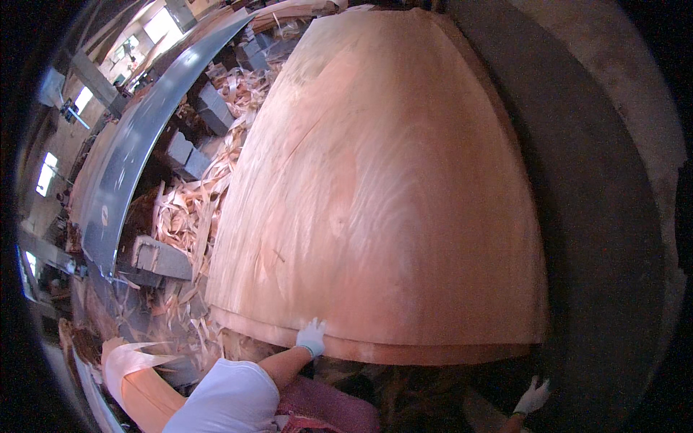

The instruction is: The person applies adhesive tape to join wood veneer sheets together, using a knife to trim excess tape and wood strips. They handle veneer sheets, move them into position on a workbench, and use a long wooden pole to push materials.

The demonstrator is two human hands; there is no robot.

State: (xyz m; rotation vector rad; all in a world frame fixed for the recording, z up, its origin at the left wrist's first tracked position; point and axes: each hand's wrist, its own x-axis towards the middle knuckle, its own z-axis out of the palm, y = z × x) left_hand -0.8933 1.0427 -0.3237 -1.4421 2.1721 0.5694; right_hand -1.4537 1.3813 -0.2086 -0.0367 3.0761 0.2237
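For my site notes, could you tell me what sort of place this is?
Probably a veneer or plywood workshop: a large pale reddish wood veneer sheet, heaps of thin wood strip offcuts, and a long grey metal machine rail.

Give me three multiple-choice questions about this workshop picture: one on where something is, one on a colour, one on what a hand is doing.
1. Where do the wood scraps lie?
A. left of the veneer sheet
B. on top of the sheet
C. right of the sheet

2. What colour are the gloves on the hands?
A. black
B. white
C. orange

3. What is the left hand doing?
A. hanging free in the air
B. holding a hammer
C. resting on the near edge of the veneer sheet

Answers:
1 A, the scraps are heaped between the sheet and the grey metal machine rail.
2 B, both gloves look white.
3 C, its fingers lie on the sheet's near edge, while the right hand is spread open, apart from the sheet.
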